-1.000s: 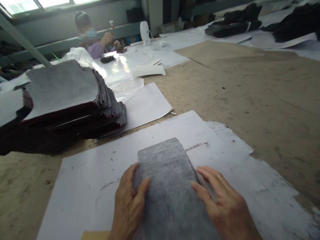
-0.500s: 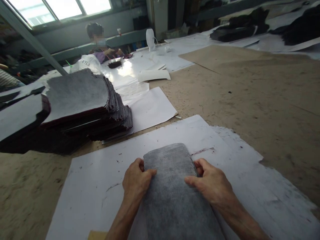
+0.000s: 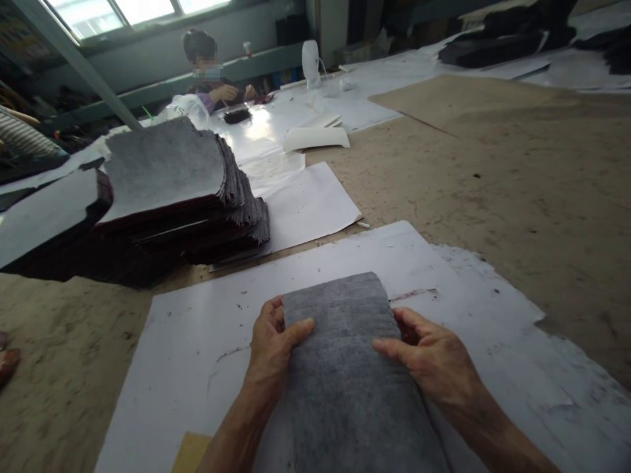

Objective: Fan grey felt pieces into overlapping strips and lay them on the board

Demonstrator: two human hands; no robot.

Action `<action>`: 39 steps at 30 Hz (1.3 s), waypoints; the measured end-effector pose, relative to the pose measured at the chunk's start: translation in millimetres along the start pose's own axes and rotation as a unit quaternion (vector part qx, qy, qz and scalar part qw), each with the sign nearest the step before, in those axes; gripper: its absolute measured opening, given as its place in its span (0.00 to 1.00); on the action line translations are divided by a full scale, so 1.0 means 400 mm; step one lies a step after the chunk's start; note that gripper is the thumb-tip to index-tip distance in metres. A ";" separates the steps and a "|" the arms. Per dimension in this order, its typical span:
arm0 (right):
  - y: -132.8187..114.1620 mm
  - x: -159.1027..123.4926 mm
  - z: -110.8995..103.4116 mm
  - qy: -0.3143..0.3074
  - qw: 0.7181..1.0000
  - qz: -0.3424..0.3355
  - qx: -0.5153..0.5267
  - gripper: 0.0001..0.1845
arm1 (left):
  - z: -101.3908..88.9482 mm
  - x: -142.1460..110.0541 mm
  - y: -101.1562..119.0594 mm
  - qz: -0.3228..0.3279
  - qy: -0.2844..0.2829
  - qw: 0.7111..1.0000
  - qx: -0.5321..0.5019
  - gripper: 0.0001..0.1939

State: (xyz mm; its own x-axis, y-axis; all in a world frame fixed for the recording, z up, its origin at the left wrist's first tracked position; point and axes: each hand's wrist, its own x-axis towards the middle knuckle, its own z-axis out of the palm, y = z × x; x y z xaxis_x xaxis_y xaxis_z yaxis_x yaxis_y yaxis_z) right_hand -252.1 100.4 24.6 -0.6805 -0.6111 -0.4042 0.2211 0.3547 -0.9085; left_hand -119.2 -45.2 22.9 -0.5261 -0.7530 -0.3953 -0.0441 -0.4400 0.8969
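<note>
A stack of grey fabric pieces (image 3: pixel 350 368) lies in front of me, its long side running toward me and its near end cut off by the frame. My left hand (image 3: pixel 276 341) grips its left edge, thumb on top and fingers curled round the side. On the opposite edge my right hand (image 3: pixel 431 351) holds it the same way, thumb flat on the top piece. Faint cross ripples show on the upper surface near the far end. Beneath the stack is a large white paper sheet (image 3: pixel 197 328) with dark marks and scraps.
A tall pile of grey-topped, dark-edged pieces (image 3: pixel 172 177) stands at the left. Beyond are loose white papers (image 3: pixel 315 197), brown paper (image 3: pixel 473 105) and dark cloth piles (image 3: pixel 497 46). A co-worker (image 3: pixel 211 72) sits at the far side. Someone's fingers (image 3: pixel 7 364) show at the left edge.
The far end of the stack has lifted slightly, and ripples have appeared across its top. Both hands keep their hold. The view has shifted, and another person's fingers have entered at left.
</note>
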 end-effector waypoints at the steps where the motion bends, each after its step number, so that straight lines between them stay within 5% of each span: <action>1: 0.004 -0.003 0.001 -0.001 1.000 -0.026 0.000 0.14 | -0.001 0.004 0.001 0.000 -0.003 1.000 -0.010 0.28; 5: 0.021 -0.007 -0.009 0.032 0.994 -0.105 -0.009 0.08 | -0.004 0.017 0.011 0.001 -0.011 1.000 0.028 0.12; 9: 0.010 0.006 -0.028 -0.096 0.989 -0.001 0.113 0.18 | 0.000 0.022 0.033 0.106 -0.001 0.988 0.110 0.09; 12: -0.003 0.018 -0.025 -0.106 0.978 0.043 0.175 0.20 | 0.002 0.034 0.039 0.174 -0.013 0.971 0.163 0.09; 17: 0.020 0.022 -0.001 -0.042 0.987 -0.012 0.158 0.15 | -0.005 0.071 0.024 0.071 -0.063 0.989 0.111 0.15; 21: 0.041 0.018 -0.002 0.018 0.995 -0.093 0.033 0.10 | -0.009 0.075 0.023 0.027 -0.087 0.988 0.123 0.08; 24: 0.019 0.026 -0.010 -0.004 0.998 -0.061 -0.009 0.16 | -0.007 0.064 0.023 0.037 -0.085 0.986 0.135 0.06; 27: -0.012 0.040 -0.014 -0.059 0.996 0.038 0.060 0.21 | -0.009 0.051 0.020 0.096 -0.075 0.980 0.154 0.05; 30: -0.006 0.046 -0.007 -0.048 0.992 0.011 0.116 0.17 | -0.017 0.046 0.013 0.173 -0.078 0.968 0.162 0.06; 35: 0.032 0.043 0.007 0.049 0.991 -0.116 0.045 0.09 | -0.015 0.058 0.003 0.024 -0.115 0.990 0.082 0.16; 39: 0.005 0.050 -0.002 -0.018 0.997 -0.068 0.006 0.17 | -0.001 0.055 -0.004 0.027 -0.086 0.992 0.091 0.09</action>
State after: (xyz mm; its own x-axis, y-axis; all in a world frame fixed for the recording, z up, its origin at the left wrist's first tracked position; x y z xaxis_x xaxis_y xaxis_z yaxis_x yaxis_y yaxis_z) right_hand -265.9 89.5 15.0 -0.6787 -0.6789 -0.2801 0.1366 0.2581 -0.9564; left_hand -130.4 -61.2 12.8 -0.6682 -0.6716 -0.3203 -0.1568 -0.2937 0.9429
